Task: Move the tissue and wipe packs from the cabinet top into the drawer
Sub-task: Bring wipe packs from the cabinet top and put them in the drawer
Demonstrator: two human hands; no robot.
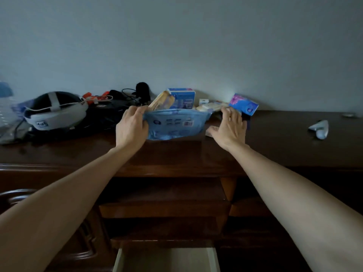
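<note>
1. The left hand (132, 128) gripped the left end of a large light-blue wipe pack (176, 124), thumb and fingers closed over its upper left corner. The pack stood on its long edge on the dark wooden cabinet top (275, 146), printed side toward the camera.
2. The right hand (228, 128) was spread, fingers extended, holding nothing. It lay just to the right of the wipe pack, and whether it touched the pack could not be determined. Its fingertips reached toward the small packs behind.
3. Behind the wipe pack, against the wall, stood a blue-and-white tissue box (182, 97). A tan-and-lilac pack (162, 102) leaned tilted to the left of it.
4. To the right of the box lay several pale flat tissue packs (211, 106); their number could not be determined. A blue-and-pink pocket tissue pack (243, 104) rested tilted beyond them.
5. The left part of the cabinet top held a white-and-dark headset (56, 111), black cables (127, 95) and orange items (92, 97).
6. A small white object (320, 129) lay well apart on the right.
7. The drawer (167, 258) below the cabinet edge was pulled open, with a pale interior. No pack was visible in its exposed part.
</note>
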